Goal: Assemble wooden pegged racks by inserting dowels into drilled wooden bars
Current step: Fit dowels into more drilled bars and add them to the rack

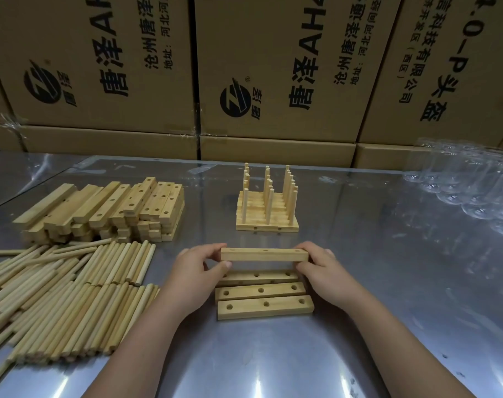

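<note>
The fingers (214, 247) of my left hand (191, 272) and my right hand (326, 271) pinch the two ends of a drilled wooden bar (264, 255), one hand at each end. I hold it level just below the middle of the frame, its three holes facing up. Directly beneath it, three more bars (263, 293) lie side by side on the shiny metal worktop (388, 282). Just beyond them, at center frame, stand finished racks (267, 209) with their pegs upright. At center left is a stack of bars (109, 208), and at lower left a heap of loose dowels (66, 297). Clear plastic containers (474, 191) sit at the right edge. Printed cardboard boxes (101, 67) fill the top.
</note>
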